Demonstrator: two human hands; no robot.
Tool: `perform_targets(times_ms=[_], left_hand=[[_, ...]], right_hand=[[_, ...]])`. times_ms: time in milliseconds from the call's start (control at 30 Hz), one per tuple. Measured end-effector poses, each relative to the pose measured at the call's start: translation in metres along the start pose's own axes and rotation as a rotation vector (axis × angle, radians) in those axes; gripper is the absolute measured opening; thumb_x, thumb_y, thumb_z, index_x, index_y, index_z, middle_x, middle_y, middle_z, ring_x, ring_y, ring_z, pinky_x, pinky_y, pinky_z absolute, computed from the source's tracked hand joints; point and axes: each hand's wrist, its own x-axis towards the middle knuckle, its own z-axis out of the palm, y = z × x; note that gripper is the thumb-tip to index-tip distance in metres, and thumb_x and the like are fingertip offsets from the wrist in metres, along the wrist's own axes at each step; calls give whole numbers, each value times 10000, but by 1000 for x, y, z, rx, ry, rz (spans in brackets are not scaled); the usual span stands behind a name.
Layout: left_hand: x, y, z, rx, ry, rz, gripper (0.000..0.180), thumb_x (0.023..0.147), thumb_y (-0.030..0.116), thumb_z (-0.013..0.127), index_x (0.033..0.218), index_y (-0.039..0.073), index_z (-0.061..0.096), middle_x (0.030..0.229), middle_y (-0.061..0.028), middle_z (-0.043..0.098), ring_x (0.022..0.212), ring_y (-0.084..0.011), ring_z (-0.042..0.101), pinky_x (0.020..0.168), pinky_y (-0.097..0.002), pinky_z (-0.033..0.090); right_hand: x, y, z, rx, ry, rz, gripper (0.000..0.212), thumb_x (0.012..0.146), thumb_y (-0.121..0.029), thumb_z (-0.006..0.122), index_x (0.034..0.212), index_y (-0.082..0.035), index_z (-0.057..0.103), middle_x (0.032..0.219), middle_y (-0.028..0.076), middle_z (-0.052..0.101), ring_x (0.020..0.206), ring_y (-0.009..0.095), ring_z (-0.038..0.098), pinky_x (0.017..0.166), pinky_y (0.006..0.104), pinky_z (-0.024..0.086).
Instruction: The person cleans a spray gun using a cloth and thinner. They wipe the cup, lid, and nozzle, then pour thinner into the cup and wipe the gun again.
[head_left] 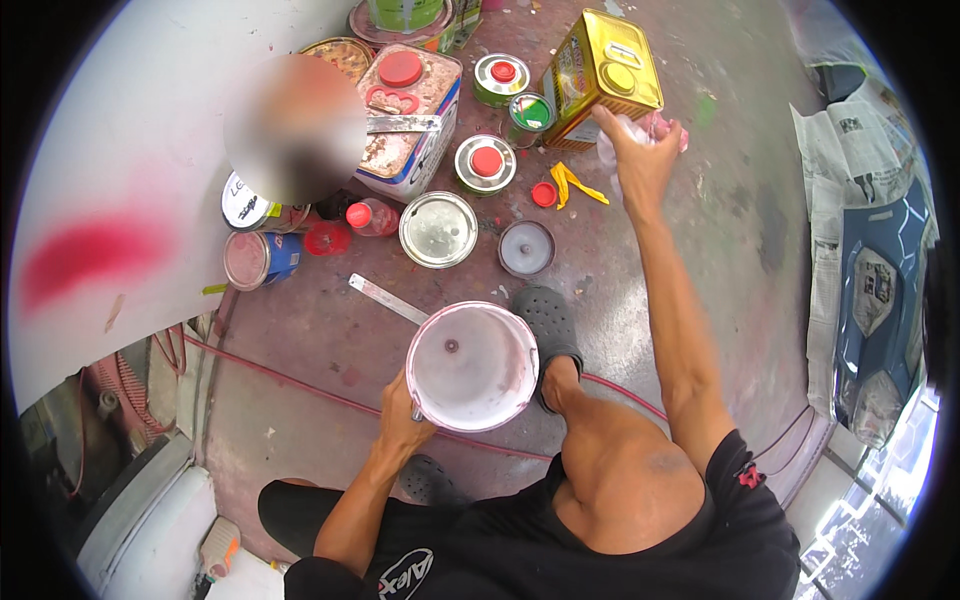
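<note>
My left hand point(404, 418) is closed on the lower left side of a round paint cup point(472, 366). Its open mouth faces up, its inside is coated whitish, pink paint marks the rim, and a small round hole shows in the bottom. At the far right, my right hand point(645, 155) is closed on a crumpled pink-and-white rag point(626, 135), close against the yellow rectangular tin point(605, 75). Whether its fingers also touch the tin I cannot tell. A flat metal stirring stick point(385, 298) reaches out from behind the cup's upper left rim.
Beyond the cup are a grey round lid point(527, 248), a silver can point(438, 230), red-capped cans point(485, 163) and a paint-smeared large tin point(415, 90). A red hose point(290, 380) crosses the floor. A white panel point(110, 180) stands left; newspaper-masked parts point(870, 270) lie right.
</note>
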Motion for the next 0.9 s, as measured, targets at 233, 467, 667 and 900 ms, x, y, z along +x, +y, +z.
perform_targets(times_ms=[233, 467, 667, 900], left_hand=[[0, -21, 3, 78, -19, -39, 490, 823, 37, 784, 1303, -12, 693, 1212, -254, 749, 1107, -471, 748, 945, -469, 591], [15, -13, 4, 66, -21, -42, 483, 872, 13, 760, 1342, 34, 655, 1154, -247, 736, 1053, -517, 714, 858, -494, 583], [34, 7, 12, 129, -10, -134, 459, 974, 164, 815, 1377, 18, 651, 1179, -254, 742, 1050, -493, 730, 838, -521, 588], [43, 17, 30, 239, -32, -158, 441, 1020, 243, 800, 1353, -15, 669, 1183, -249, 765, 1063, -442, 762, 880, -460, 594]], right_hand=[[26, -17, 40, 132, 40, 11, 1045, 708, -409, 1065, 1385, 154, 502, 1362, 241, 673, 1178, 272, 708, 1035, 408, 560], [6, -11, -22, 349, 72, 51, 957, 734, -231, 1053, 1430, 79, 474, 1380, 197, 654, 1157, 266, 721, 985, 400, 610], [-18, -47, -161, 46, -189, -129, 978, 695, -264, 1058, 1443, 42, 508, 1343, 180, 659, 1187, 269, 701, 1042, 397, 589], [-63, -84, -267, -244, -442, -533, 1225, 572, -351, 1087, 1543, 48, 455, 1389, 191, 681, 1238, 293, 715, 1103, 420, 564]])
